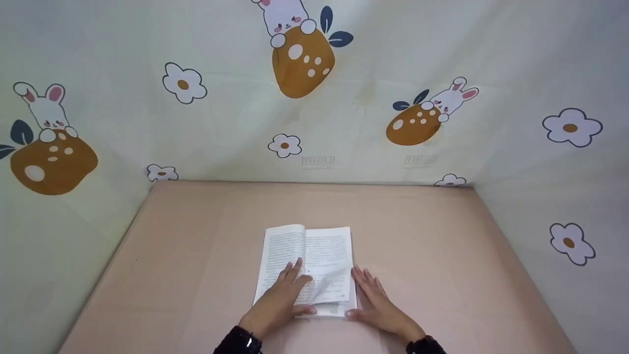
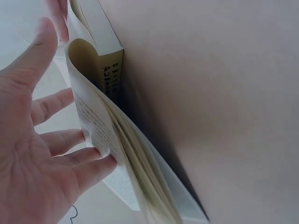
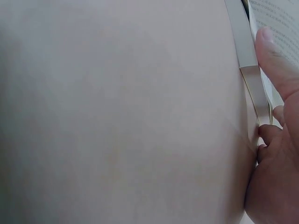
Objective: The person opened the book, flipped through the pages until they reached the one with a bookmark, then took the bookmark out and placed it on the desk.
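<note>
An open book with printed pages lies on the table in the head view. My left hand rests on its left page near the fold, fingers spread and fairly straight. In the left wrist view, the fingertips of this left hand touch the printed page, and the left leaves of the book bow up from the spine. My right hand lies against the book's right edge, with its thumb at the lower right corner. The right wrist view shows the right thumb along the page edge. A lower right page bends up slightly.
The book lies on a pinkish-beige table surface. A pale cloth backdrop with rabbits, orange fruit and flowers rises behind and on both sides. Dark sleeve cuffs show at the wrists.
</note>
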`<state>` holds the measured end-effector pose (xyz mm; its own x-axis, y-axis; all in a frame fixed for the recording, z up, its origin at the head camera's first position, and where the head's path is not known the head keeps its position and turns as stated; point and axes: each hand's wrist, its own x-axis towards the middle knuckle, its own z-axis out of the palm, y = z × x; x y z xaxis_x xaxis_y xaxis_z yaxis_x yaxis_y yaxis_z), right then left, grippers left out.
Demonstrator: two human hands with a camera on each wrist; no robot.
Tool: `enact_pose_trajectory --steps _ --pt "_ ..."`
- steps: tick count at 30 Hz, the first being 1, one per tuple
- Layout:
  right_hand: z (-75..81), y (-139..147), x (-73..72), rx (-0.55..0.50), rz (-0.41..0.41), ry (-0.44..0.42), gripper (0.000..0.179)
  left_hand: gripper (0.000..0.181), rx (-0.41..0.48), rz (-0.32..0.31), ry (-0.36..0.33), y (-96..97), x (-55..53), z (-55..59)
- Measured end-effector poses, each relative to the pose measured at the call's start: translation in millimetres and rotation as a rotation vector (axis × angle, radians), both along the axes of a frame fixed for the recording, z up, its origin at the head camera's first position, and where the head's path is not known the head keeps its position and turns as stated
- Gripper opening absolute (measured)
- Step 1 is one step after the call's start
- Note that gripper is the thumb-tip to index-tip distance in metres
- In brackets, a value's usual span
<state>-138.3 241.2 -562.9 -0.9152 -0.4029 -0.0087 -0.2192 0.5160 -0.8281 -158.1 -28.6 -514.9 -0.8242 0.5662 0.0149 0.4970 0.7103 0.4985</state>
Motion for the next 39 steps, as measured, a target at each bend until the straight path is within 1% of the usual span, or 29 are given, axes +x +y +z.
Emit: enact_pose_trajectory --steps 4,6,11,14,16,19,24,26,29,31,33,35,39 --pt "-0.1 0.1 0.4 0.006 0.001 -0.019 0.088 0.051 -0.004 0.031 0.000 1.0 0.1 -1.4" --pt "0.4 0.2 0.4 0.007 -0.001 -0.033 0.089 0.052 -0.004 0.055 -0.004 2.3 0.2 -2.3" --pt "1.1 0.4 0.0 0.007 -0.007 -0.034 0.090 0.065 -0.001 0.114 0.002 4.4 3.1 -3.9" --pt "1.4 0.5 0.0 0.008 -0.016 -0.056 0.090 0.066 -0.012 0.133 0.017 4.8 6.2 -3.4" --pt "1.5 0.6 -0.3 0.014 -0.017 -0.055 0.090 0.065 -0.015 0.150 0.017 5.3 8.4 -2.6" --pt "1.7 0.6 -0.7 0.020 -0.012 -0.055 0.090 0.062 -0.020 0.203 0.028 6.6 10.8 -1.8" --pt "1.3 0.0 -0.9 0.034 -0.013 -0.063 0.091 0.056 -0.008 0.327 0.064 6.3 10.7 -4.7" --pt "1.1 0.0 -1.0 0.044 -0.021 -0.066 0.091 0.052 0.023 0.362 0.066 4.7 10.4 -7.3" --pt "1.0 0.0 -1.3 0.052 -0.027 -0.066 0.091 0.047 0.072 0.398 0.074 1.0 11.7 -8.4" --pt "1.1 -0.1 -1.3 0.049 -0.029 -0.067 0.091 0.044 0.089 0.420 0.098 -1.1 13.4 -8.4" --pt "1.3 -0.4 -1.2 0.045 -0.028 -0.068 0.091 0.042 0.081 0.448 0.128 -2.9 15.4 -7.5" --pt "1.2 -0.8 -1.1 0.047 -0.030 -0.066 0.091 0.042 0.054 0.479 0.150 -3.9 16.8 -7.6" --pt "0.9 -1.0 -1.6 0.053 -0.029 -0.057 0.091 0.041 -0.011 0.535 0.164 -5.0 18.7 -7.6"
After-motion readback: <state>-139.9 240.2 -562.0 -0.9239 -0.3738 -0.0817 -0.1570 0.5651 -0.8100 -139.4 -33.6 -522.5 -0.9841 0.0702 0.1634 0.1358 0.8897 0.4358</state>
